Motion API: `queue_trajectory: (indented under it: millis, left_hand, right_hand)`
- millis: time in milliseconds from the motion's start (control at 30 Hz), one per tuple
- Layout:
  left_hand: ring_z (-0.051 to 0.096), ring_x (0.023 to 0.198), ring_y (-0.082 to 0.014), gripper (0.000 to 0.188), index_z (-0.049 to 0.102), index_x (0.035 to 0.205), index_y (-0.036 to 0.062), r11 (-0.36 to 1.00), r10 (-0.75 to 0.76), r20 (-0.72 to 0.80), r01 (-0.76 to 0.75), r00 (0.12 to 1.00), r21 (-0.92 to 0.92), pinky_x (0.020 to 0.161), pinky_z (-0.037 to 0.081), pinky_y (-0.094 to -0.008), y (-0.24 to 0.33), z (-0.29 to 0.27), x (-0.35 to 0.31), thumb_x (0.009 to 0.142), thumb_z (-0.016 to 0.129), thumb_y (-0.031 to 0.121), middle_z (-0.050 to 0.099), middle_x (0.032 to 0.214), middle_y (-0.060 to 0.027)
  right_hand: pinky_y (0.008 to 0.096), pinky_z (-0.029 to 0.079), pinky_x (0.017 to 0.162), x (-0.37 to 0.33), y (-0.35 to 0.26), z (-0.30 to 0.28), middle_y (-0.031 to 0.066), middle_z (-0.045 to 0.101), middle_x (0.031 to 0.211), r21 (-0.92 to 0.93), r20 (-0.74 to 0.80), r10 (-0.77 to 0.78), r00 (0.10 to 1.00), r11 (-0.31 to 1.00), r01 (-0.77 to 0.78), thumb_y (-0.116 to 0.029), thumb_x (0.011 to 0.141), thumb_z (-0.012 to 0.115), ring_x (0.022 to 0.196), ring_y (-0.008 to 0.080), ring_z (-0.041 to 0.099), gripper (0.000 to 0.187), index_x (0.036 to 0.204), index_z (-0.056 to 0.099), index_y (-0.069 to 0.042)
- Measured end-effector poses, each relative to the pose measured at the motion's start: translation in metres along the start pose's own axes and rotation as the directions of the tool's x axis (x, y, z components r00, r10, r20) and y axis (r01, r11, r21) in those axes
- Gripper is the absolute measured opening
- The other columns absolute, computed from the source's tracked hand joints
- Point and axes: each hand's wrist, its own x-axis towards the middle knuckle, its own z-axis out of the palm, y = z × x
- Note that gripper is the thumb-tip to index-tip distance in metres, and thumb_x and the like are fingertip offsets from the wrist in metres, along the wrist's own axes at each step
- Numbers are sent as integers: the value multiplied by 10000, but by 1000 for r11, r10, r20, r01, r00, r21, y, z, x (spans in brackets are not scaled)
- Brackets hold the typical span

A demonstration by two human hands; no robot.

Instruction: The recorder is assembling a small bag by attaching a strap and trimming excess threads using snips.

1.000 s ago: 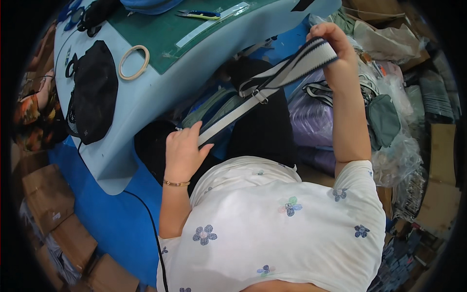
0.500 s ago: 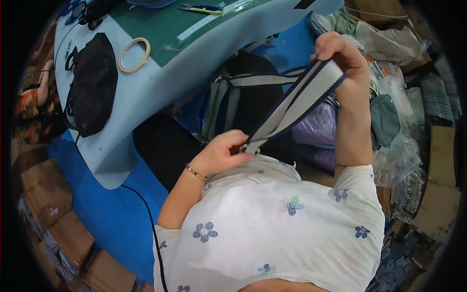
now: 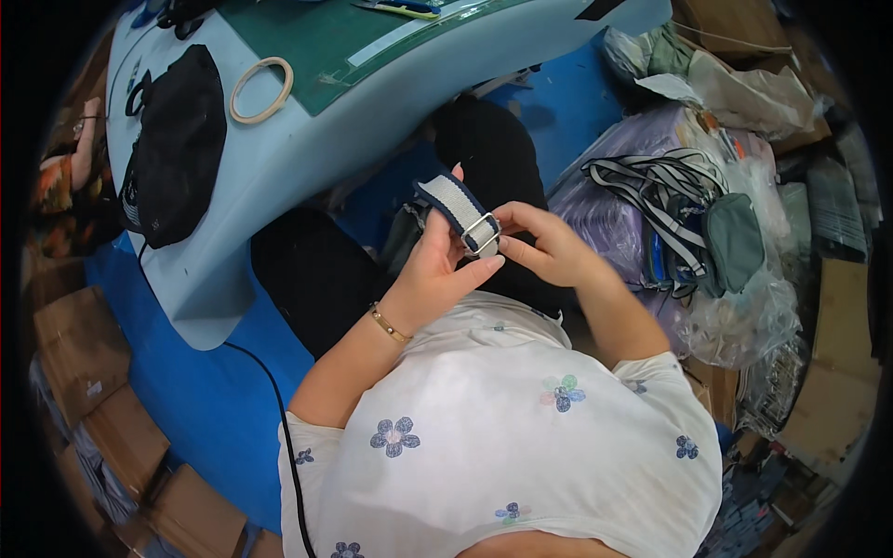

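Above my lap, both hands are on a grey-white webbing strap [image 3: 450,197] with dark navy edges, gathered into a short folded length. A metal slide buckle [image 3: 481,233] sits at its near end. My left hand [image 3: 437,256] is wrapped round the strap from the left, thumb below the buckle. From the right, my right hand [image 3: 539,244] pinches at the buckle's edge with thumb and fingers. Partly hidden behind my left hand, a grey-green bag [image 3: 402,234] rests by my legs.
Right of me, green bags [image 3: 735,242] with striped straps lie on purple plastic-wrapped packs [image 3: 609,223]. Ahead stands a pale blue table [image 3: 279,177] with a green cutting mat [image 3: 321,46], tape ring [image 3: 261,90] and black cloth bag [image 3: 181,149]. Cardboard boxes [image 3: 126,437] line the left; another person's arm [image 3: 88,144] shows there.
My right hand has come down from the upper right to the buckle beside my left hand. The strap, stretched out before, is now bunched up, with its buckle in plain sight.
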Motion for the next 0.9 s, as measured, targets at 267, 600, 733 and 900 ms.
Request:
queue_trajectory:
  millis: [267, 600, 733, 900]
  left_hand:
    - [501, 1106, -182, 735, 144, 1445, -13, 977, 123, -100, -103, 987, 187, 946, 442, -303, 12, -15, 7, 839, 560, -19, 374, 1242, -126]
    - [560, 1069, -299, 281, 594, 1134, 27, 220, 653, 66, -273, 754, 937, 946, 418, -356, 76, -47, 5, 891, 570, 167, 597, 1141, -119]
    - [553, 850, -146, 205, 578, 1010, 7, 589, 495, -36, -305, 868, 748, 764, 441, -248, 79, -62, -4, 908, 590, 184, 580, 931, -56]
    - [510, 774, -46, 192, 542, 970, 39, 740, 455, -259, -200, 852, 643, 662, 427, -178, 91, -53, -5, 852, 675, 112, 537, 879, 2]
  right_hand:
    - [304, 417, 937, 23, 11, 39, 76, 531, 1156, 119, -210, -167, 963, 974, 194, -150, 770, 751, 1062, 148, 524, 585, 1235, 418, -27]
    - [276, 499, 647, 79, -48, 12, 102, 632, 850, -104, 151, -366, 918, 918, 383, -215, 707, 764, 698, 166, 606, 459, 1049, 548, 1]
    - [268, 487, 747, 108, -70, 2, 93, 615, 935, 21, 337, -370, 866, 922, 386, -146, 714, 747, 832, 135, 584, 488, 1138, 548, -9]
    - [262, 470, 864, 128, -75, -7, 46, 575, 1053, 178, 195, -462, 865, 884, 432, -28, 755, 701, 961, 112, 573, 449, 1171, 533, -20]
